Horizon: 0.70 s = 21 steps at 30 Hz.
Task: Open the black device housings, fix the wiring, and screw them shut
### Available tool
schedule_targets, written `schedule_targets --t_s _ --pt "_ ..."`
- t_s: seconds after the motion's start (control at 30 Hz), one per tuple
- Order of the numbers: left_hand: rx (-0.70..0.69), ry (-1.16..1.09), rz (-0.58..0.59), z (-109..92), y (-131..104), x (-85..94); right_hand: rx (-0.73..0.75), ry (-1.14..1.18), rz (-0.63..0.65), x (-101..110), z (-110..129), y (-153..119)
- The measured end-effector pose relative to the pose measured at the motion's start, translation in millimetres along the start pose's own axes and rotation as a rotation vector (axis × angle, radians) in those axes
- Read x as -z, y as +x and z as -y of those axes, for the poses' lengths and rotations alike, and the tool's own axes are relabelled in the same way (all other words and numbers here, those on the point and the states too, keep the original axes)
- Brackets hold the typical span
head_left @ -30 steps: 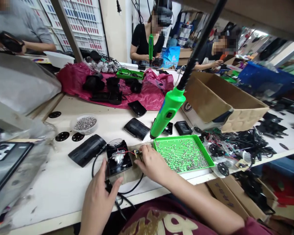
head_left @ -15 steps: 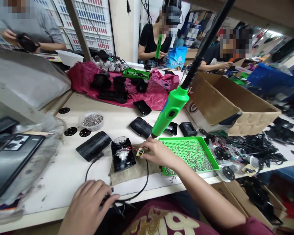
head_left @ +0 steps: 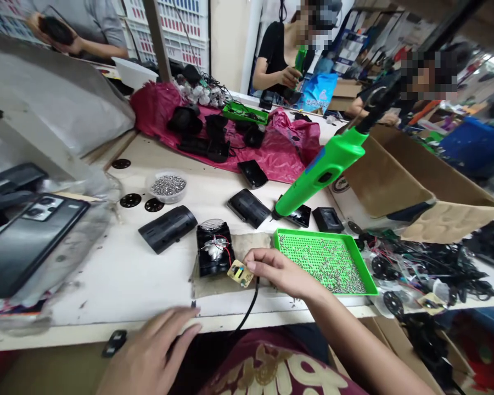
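My right hand (head_left: 278, 271) pinches a small tan circuit board (head_left: 240, 273) by its right edge. Thin red wires run from the board to an open black housing (head_left: 211, 262), which has a round wire grille at its top and a white and silver part inside. From beside the board, a black cable (head_left: 252, 307) drops over the table's front edge. My left hand (head_left: 156, 348) is low at that edge, slightly blurred, thumb apart from the fingers and nothing visible in it. A small black piece (head_left: 115, 343) shows left of it. A green electric screwdriver (head_left: 319, 174) hangs above the right hand.
A green tray (head_left: 325, 263) of screws is right of the housing; a bowl of screws (head_left: 168, 186) stands behind. Black shells (head_left: 168, 227) lie around. A cardboard box (head_left: 448, 214) and tangled wires (head_left: 428, 269) are at right, a phone (head_left: 37, 241) at left. Co-workers sit opposite.
The view has shifted. My right hand has brought the circuit board lower and turned its component side up. My left hand has let go of the black cable. The screwdriver hangs more slanted.
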<state>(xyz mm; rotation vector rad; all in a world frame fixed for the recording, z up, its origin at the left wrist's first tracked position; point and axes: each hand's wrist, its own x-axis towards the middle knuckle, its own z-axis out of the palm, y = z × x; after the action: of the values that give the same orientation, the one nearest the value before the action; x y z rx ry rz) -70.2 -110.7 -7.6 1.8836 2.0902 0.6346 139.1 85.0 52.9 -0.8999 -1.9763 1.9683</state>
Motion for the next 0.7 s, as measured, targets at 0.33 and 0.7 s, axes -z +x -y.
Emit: schedule_targets --t_s 0.33,0.7 --pt "-0.031 -0.099 -0.343 -18 78 -29.0 0.254 -1.302 -0.160 -24 18 25" --pt "-0.065 -0.072 -0.490 -32 80 -32.6 0.287 -1.462 0.083 -29 20 44"
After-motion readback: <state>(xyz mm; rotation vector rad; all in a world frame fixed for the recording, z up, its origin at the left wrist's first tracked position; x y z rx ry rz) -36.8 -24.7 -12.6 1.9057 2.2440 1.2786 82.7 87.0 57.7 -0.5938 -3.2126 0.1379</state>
